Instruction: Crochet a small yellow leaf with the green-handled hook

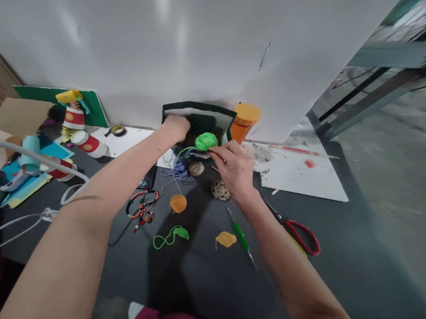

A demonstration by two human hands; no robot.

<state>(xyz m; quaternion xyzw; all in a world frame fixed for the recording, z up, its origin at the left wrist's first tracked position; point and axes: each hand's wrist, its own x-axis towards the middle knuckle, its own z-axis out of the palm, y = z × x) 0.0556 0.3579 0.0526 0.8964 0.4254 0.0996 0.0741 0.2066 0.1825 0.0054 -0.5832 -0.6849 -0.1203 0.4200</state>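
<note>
My left hand (176, 126) reaches far forward and rests closed on the edge of a dark green felt pouch (199, 116) leaning against the white wall. A bright green yarn ball (206, 141) sits at the pouch's mouth. My right hand (233, 167) is just right of the ball, fingers pinched at the yarn strand beside it. Below lie a brown yarn ball (196, 168), a beige twine ball (220, 190), an orange ball (178, 203), purple thread (177, 168), a green crocheted piece (170, 236), a yellow crocheted piece (226, 239) and a green-handled crochet hook (242, 239).
An orange tub (245, 122) stands right of the pouch. Red-handled scissors (298, 231) lie beside my right forearm. White paper sheets (301, 170) are at the right, paper cups (88, 144), tape (118, 130) and coloured paper (28, 184) at the left. A beaded bracelet (141, 203) lies mid-table.
</note>
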